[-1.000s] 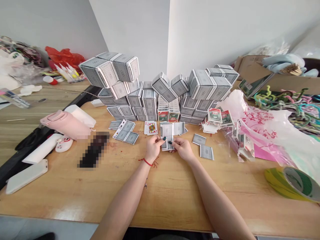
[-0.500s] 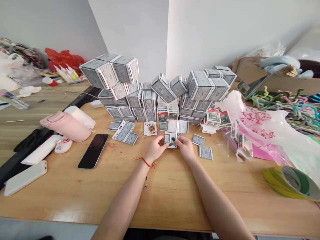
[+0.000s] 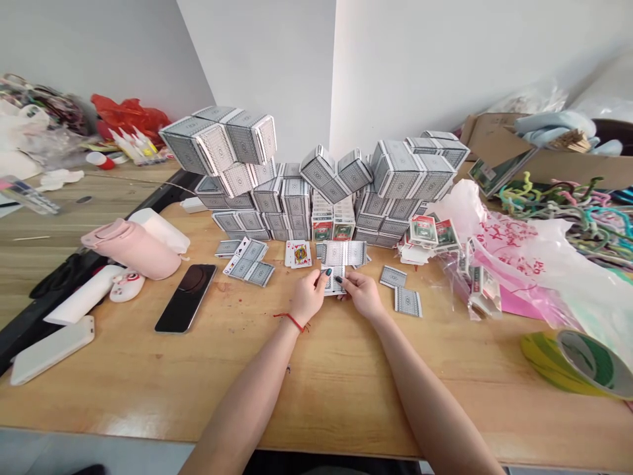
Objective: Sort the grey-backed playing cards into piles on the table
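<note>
Both hands hold one small group of joined grey-backed playing cards (image 3: 335,285) low over the middle of the table. My left hand (image 3: 310,295) pinches its left edge, thumb on top. On the opposite edge, my right hand (image 3: 363,295) has a similar pinch. The upper part of the group, with card backs (image 3: 343,253) side by side, extends away from me. Left of it lie face-up playing cards (image 3: 299,254), a queen or king on top. Loose card backs (image 3: 407,301) rest to the right, and a folded card piece (image 3: 250,264) lies to the left.
Behind the hands stands a structure of card cubes (image 3: 297,208). On the left are a black phone (image 3: 186,299), a pink bottle (image 3: 133,247) and a white power bank (image 3: 52,349). Card boxes (image 3: 423,231), plastic bags (image 3: 519,244) and a tape roll (image 3: 576,359) sit on the right.
My left thumb has moved from across the cards to their left edge. The card group has shifted slightly left and turned a little, and its lower card back shows more fully.
</note>
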The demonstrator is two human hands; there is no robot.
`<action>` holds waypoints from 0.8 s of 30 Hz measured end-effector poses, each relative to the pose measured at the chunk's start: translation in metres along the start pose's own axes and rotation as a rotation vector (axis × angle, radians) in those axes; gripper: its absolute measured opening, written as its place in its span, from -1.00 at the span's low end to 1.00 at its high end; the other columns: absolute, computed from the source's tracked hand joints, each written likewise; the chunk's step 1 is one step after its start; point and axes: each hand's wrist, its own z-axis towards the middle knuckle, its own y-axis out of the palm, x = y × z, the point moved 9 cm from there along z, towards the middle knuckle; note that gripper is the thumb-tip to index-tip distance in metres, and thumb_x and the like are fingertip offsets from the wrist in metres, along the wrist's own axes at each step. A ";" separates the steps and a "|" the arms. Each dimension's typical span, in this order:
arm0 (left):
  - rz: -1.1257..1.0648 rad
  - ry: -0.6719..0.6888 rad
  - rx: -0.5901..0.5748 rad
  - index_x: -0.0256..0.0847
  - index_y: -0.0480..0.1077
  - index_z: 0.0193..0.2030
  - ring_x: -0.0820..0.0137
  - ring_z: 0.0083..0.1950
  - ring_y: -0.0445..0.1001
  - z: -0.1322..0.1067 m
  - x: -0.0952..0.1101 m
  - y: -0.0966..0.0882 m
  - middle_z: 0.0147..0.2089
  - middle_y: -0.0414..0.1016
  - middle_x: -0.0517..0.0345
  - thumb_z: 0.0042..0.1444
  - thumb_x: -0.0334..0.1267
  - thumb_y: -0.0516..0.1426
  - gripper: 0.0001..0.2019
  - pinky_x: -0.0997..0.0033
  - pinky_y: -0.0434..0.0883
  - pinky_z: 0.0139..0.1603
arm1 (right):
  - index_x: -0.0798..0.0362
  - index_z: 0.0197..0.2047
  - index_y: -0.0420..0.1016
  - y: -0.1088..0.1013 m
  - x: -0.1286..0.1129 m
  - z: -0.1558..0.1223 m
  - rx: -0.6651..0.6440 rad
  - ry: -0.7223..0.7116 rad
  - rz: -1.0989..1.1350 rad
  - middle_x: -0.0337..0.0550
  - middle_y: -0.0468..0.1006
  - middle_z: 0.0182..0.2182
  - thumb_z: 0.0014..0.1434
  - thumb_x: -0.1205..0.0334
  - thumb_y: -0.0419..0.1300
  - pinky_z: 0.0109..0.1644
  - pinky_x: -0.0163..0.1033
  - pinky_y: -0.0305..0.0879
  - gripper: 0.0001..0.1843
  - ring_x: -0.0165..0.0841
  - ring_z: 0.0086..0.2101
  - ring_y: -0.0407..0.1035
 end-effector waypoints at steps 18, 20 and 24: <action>0.551 0.288 0.153 -0.23 0.35 -0.06 0.21 0.09 0.26 0.019 0.002 -0.033 -0.01 0.39 -0.04 0.03 -0.38 0.01 -0.70 0.11 0.13 0.12 | 0.09 -0.34 0.44 -0.012 0.007 0.004 0.081 0.003 0.263 -0.18 0.47 -0.49 -0.11 -0.03 0.22 -0.48 -0.30 0.28 -0.64 -0.43 -0.56 0.30; 0.587 0.276 0.129 -0.21 0.39 -0.11 0.20 0.06 0.29 0.021 -0.006 -0.029 -0.03 0.41 -0.03 0.04 -0.35 0.02 -0.73 0.07 0.13 0.12 | 0.09 -0.34 0.43 -0.011 0.007 0.004 0.070 0.003 0.257 -0.18 0.46 -0.49 -0.11 -0.03 0.22 -0.49 -0.30 0.28 -0.64 -0.42 -0.55 0.31; 0.601 0.280 0.128 -0.16 0.43 -0.18 0.23 0.03 0.34 0.022 -0.011 -0.027 -0.06 0.45 0.02 0.07 -0.33 0.00 -0.77 0.07 0.14 0.10 | 0.09 -0.34 0.42 -0.011 0.006 0.003 0.068 0.010 0.225 -0.18 0.46 -0.50 -0.13 -0.06 0.21 -0.47 -0.28 0.30 -0.61 -0.40 -0.54 0.32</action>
